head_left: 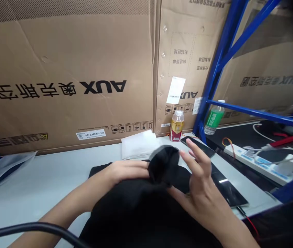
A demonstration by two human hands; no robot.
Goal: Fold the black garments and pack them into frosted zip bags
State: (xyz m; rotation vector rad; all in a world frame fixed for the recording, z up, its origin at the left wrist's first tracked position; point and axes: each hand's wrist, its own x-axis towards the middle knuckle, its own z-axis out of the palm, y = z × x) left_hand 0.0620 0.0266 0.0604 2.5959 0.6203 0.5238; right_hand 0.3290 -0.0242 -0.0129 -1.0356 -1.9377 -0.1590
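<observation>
A black cloth item (141,206), perhaps a garment, lies spread over the near part of the table. One blurred piece of it (163,163) stands up as a rounded, folded flap between my hands. My left hand (126,171) rests on the cloth with its fingers stretched out flat, their tips hidden behind the flap. To the flap's right is my right hand (200,175), its fingers raised and apart. Its thumb touches the cloth at the flap's base, and a fingertip comes close to the flap's upper edge.
White plastic bags (138,144) lie behind the cloth; a clear bag (4,168) is at left. A drink bottle (177,125), a dark phone-like slab (229,186) and a power strip (265,165) are at right. Large cartons (66,62), a blue frame (213,69) and a black cable (33,226) bound the space.
</observation>
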